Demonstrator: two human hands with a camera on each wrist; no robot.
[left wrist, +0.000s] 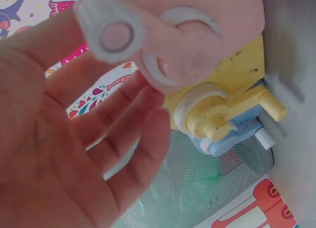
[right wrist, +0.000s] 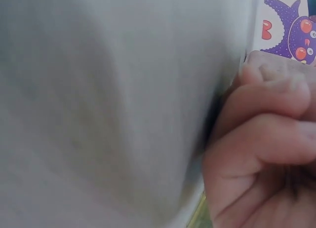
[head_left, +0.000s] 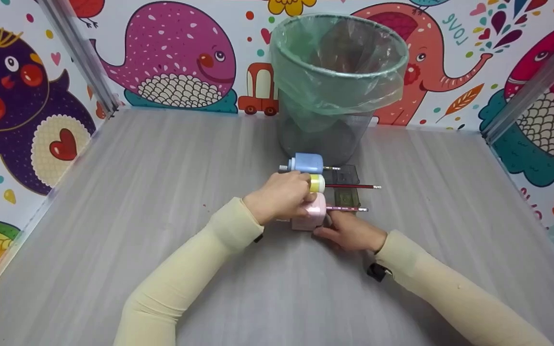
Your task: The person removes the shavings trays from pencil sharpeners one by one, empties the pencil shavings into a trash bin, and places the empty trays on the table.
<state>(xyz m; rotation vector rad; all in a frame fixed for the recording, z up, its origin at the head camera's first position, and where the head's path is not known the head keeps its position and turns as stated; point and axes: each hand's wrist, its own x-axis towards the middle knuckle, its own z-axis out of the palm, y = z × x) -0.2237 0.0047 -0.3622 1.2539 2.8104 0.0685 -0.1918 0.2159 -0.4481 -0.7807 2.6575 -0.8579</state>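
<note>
Three crank pencil sharpeners stand in a row, one blue (head_left: 308,163), one yellow (left wrist: 242,70) and the nearest pink (head_left: 313,211). Each has a pencil sticking out to the right, such as the dark red pencil (head_left: 354,186). My left hand (head_left: 282,194) reaches over from the crank side and holds the pink sharpener, thumb near me, fingers over its top beside the yellow one. Its crank (left wrist: 173,50) shows below my palm. Low at the pink sharpener's pencil end, my right hand (head_left: 354,231) grips with curled fingers (right wrist: 261,144); the gripped part is hidden.
Beyond the blue sharpener stands a mesh bin (head_left: 325,134) with a pale green bag (head_left: 339,89). Beside the sharpeners lie a smoky clear drawer (head_left: 351,173) and a yellowish clear one (head_left: 346,197). Printed panels (head_left: 176,53) wall in the grey table (head_left: 161,158).
</note>
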